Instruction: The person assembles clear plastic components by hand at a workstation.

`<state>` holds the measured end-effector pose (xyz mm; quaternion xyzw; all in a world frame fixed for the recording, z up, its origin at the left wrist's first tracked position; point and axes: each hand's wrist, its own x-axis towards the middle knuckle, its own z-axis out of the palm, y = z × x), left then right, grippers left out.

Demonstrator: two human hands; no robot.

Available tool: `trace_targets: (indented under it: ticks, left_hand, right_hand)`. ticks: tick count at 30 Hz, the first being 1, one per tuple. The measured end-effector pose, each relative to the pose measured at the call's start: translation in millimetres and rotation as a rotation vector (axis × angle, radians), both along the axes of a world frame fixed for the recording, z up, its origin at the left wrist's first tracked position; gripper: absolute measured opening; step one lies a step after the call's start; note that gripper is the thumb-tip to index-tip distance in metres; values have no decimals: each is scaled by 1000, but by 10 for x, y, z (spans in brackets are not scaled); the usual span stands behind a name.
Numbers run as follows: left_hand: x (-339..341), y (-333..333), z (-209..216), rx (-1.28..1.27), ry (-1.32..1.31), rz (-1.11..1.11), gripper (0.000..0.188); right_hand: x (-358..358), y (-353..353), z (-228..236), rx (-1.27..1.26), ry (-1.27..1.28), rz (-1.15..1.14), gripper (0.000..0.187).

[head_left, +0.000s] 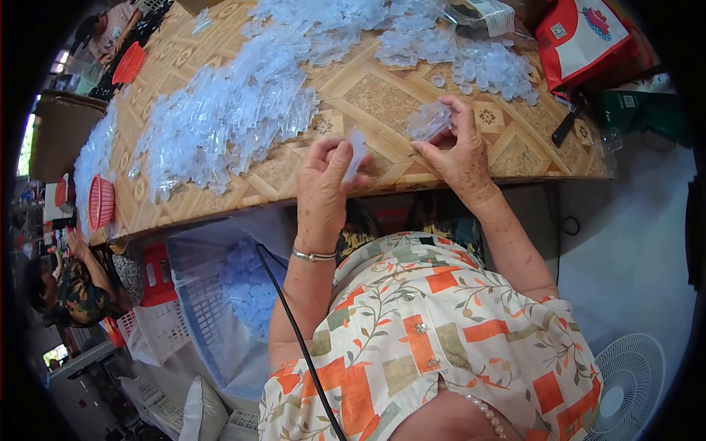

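Note:
Over the near edge of the table, my left hand [321,176] pinches a slim clear plastic piece [354,156] between thumb and fingers. To its right, my right hand [468,158] is closed around a small bunch of similar clear plastic pieces [429,121]. The two hands are apart. Beyond my left hand spreads a big heap of long, flat clear plastic pieces [228,121]. Past my right hand lies a cluster of small round clear plastic pieces [500,70]. The exact kind of these parts is too small to make out.
The patterned tabletop [382,99] carries a red basket [101,202] at left and a red bag [585,44] at far right, near a black-handled tool [564,128]. Below stands a lined crate [213,323] of bluish pieces. A fan [629,386] is lower right. Other people sit at left.

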<state>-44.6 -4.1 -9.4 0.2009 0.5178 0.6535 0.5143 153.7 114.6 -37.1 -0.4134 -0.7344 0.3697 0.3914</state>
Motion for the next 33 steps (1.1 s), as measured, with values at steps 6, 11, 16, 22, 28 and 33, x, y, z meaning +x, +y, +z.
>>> trace_targets:
  ticks: [6, 11, 16, 22, 28, 33]
  left_hand:
    - [142, 45, 5, 110, -230, -66, 49]
    - [230, 69, 37, 110, -286, -51, 47]
    - [245, 46, 55, 142, -366, 4, 48]
    - [148, 26, 113, 133, -295, 142, 46]
    - [141, 15, 112, 149, -277, 36, 50]
    - [226, 62, 107, 231, -564, 25, 51]
  right_hand:
    - [39, 72, 132, 256, -156, -13, 72]
    - [49, 178, 213, 548, -253, 69, 60]
    - [62, 33, 209, 655, -301, 214, 50]
    - [154, -225, 407, 519, -493, 361, 51]
    - [115, -200, 443, 450, -391, 211, 62]
    - [-54, -205, 412, 424, -572, 139, 71]
